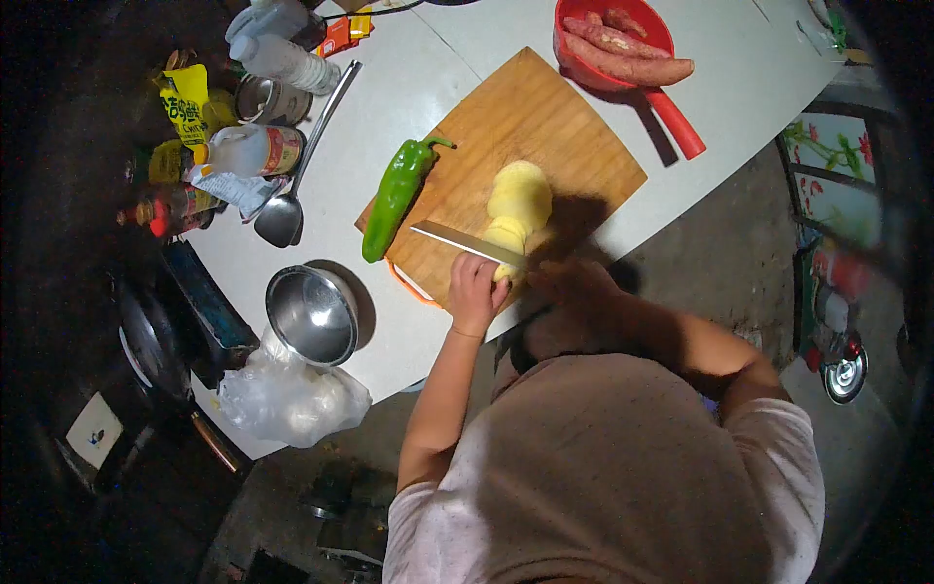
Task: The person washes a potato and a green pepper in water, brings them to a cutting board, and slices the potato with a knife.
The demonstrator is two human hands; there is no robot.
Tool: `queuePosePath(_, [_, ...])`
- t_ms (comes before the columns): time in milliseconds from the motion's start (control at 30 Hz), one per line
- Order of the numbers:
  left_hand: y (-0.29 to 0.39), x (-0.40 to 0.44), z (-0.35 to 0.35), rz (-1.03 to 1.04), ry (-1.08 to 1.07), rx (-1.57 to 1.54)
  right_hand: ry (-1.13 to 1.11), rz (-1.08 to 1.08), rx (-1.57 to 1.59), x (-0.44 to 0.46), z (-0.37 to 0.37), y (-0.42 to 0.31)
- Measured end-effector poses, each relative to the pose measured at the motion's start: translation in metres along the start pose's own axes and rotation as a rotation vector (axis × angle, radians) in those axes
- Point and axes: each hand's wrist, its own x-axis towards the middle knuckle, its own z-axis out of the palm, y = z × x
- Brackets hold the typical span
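Observation:
A wooden cutting board (467, 136) lies on the white table, with a row of overlapping peeled potato slices (520, 200) on it. My right hand (576, 280), in deep shadow, grips a knife (465, 243) whose blade points left across the near end of the potato. Curled fingers of my left hand (475, 290) press on that near end, just below the blade. Left of the knife, a long green pepper (397, 200) rests along the board's edge. The knife's handle is hidden in the right hand's shadow.
A red strainer (671, 117) with several sweet potatoes (628, 58) sits at the upper right. To the left stand a steel bowl (313, 313), a plastic bag (292, 397), a metal spatula (282, 219), and several bottles (255, 151). A wok (156, 331) is beyond the table's left edge.

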Motion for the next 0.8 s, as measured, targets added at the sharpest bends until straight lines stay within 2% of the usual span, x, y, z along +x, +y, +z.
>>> queuePosePath(133, [0.001,-0.003,0.001,-0.054,-0.031,0.07,0.069,0.061,0.099,-0.023,-0.015,-0.02])
queuePosePath(200, [0.004,-0.003,0.0,-0.118,-0.084,0.052,0.307,-0.066,-0.112,-0.04,-0.023,-0.024])
queuePosePath(233, [0.004,-0.003,-0.001,-0.184,-0.137,0.038,0.304,-0.064,-0.117,-0.042,-0.031,-0.025])
queuePosePath(300, [0.002,-0.005,0.002,-0.17,-0.148,0.06,-0.047,0.015,-0.011,-0.041,-0.049,-0.031])
queuePosePath(367, [-0.006,-0.011,0.008,-0.062,-0.032,0.079,-0.066,0.022,0.02,-0.039,-0.061,-0.033])
queuePosePath(633, [-0.007,-0.012,0.009,-0.052,-0.022,0.08,-0.075,0.021,-0.04,-0.038,-0.043,-0.029])
queuePosePath(700, [-0.009,-0.013,0.01,-0.025,0.004,0.075,0.165,-0.112,-0.123,-0.036,-0.036,-0.026])
queuePosePath(733, [-0.009,-0.012,0.009,-0.022,-0.002,0.063,0.167,-0.111,-0.123,-0.033,-0.04,-0.026])
queuePosePath(800, [-0.009,-0.01,0.009,-0.021,-0.008,0.05,-0.077,0.007,-0.005,-0.027,-0.05,-0.026])
